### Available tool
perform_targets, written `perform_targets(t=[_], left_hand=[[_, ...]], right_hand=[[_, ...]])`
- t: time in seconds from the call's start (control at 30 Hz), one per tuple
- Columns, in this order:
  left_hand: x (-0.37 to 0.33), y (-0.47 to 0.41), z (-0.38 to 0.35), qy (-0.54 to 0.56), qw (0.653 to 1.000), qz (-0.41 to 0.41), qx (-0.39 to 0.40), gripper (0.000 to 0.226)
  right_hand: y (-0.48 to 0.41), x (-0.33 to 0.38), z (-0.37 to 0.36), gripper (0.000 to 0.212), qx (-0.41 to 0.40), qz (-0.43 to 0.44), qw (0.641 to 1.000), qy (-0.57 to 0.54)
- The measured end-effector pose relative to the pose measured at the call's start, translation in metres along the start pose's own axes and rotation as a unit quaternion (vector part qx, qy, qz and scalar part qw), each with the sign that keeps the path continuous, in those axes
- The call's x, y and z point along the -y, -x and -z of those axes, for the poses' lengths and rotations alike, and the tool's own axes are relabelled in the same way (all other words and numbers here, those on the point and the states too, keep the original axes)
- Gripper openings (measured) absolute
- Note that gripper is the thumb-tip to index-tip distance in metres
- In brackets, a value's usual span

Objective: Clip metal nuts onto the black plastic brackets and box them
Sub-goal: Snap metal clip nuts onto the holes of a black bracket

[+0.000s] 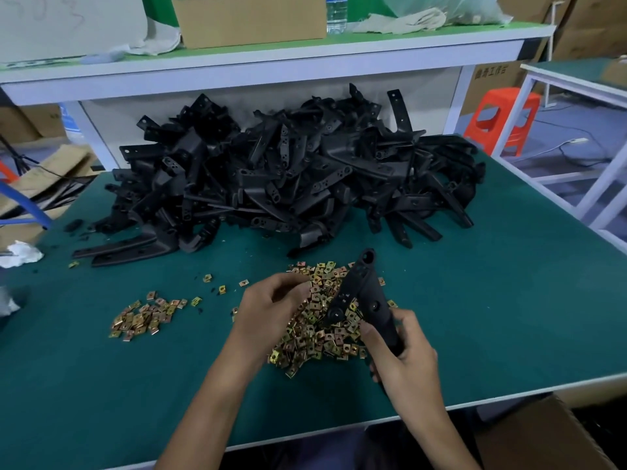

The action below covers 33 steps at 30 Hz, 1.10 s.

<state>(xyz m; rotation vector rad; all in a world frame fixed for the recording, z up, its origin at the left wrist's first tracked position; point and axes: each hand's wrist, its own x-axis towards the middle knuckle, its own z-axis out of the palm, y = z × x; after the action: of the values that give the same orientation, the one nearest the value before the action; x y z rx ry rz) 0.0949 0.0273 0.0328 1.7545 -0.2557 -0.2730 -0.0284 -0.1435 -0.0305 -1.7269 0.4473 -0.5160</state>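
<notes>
Big black bracket pile [288,171] along the tabletop's far edge, gold clip nuts [315,330] heaped near the front edge, one bracket [363,293] tilted over them.

Carton [488,91], far right behind bench: one row of dark printed Chinese characters on brown side, blurred. Last three read roughly 工作台; first ones not legible. Bottle [336,13] on upper shelf: blue label with pale print, too small to read. Other marks in view too blurred to read.

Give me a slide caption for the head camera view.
Right hand holds a black bracket while left hand reaches into the nut pile.
</notes>
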Motion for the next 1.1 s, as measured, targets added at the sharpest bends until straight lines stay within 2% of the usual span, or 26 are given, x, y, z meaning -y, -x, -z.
perform_targets(t=[0.1,0.17,0.33,0.43,0.5,0.63,0.73,0.83,0.93,1.03,1.1], left_hand=[[-0.002,0.010,0.001,0.102,0.994,0.033,0.007,0.011],[-0.004,0.014,0.002,0.112,0.993,0.045,0.012,0.010],[0.004,0.009,0.001,0.012,0.999,0.044,-0.016,0.007],[0.010,0.004,0.000,0.010,0.999,0.030,-0.016,0.015],[0.011,0.001,-0.001,0.005,1.000,0.019,-0.011,0.020],[0.014,-0.001,-0.001,-0.013,0.999,0.026,-0.038,0.012],[0.013,0.000,0.001,-0.066,0.996,-0.001,-0.057,0.009],[0.006,0.006,0.000,-0.011,0.999,-0.004,-0.048,0.012],[-0.005,0.017,-0.006,0.054,0.999,-0.007,-0.004,0.017],[-0.019,0.027,-0.014,0.152,0.987,0.018,0.042,0.010],[-0.024,0.030,-0.016,0.192,0.980,0.033,0.051,0.016]], right_hand=[[0.002,0.001,-0.001,0.061,-0.004,0.001,1.000,0.009],[0.003,0.002,-0.002,0.060,-0.005,0.002,1.000,0.012],[0.003,0.002,-0.002,0.056,-0.002,0.001,1.000,0.025],[0.003,0.002,-0.002,0.053,-0.002,0.000,1.000,0.024],[0.003,0.002,-0.002,0.060,-0.002,-0.002,1.000,0.020],[0.002,0.002,-0.001,0.061,-0.003,-0.002,1.000,0.020],[0.002,0.002,-0.002,0.052,-0.002,0.001,1.000,0.025],[0.002,0.001,-0.002,0.041,-0.001,0.005,0.999,0.032],[0.001,-0.001,-0.003,0.039,0.000,0.007,0.999,0.035],[0.000,-0.003,-0.003,0.039,-0.002,0.006,0.999,0.039],[0.000,-0.003,-0.003,0.040,-0.001,0.007,0.999,0.038]])
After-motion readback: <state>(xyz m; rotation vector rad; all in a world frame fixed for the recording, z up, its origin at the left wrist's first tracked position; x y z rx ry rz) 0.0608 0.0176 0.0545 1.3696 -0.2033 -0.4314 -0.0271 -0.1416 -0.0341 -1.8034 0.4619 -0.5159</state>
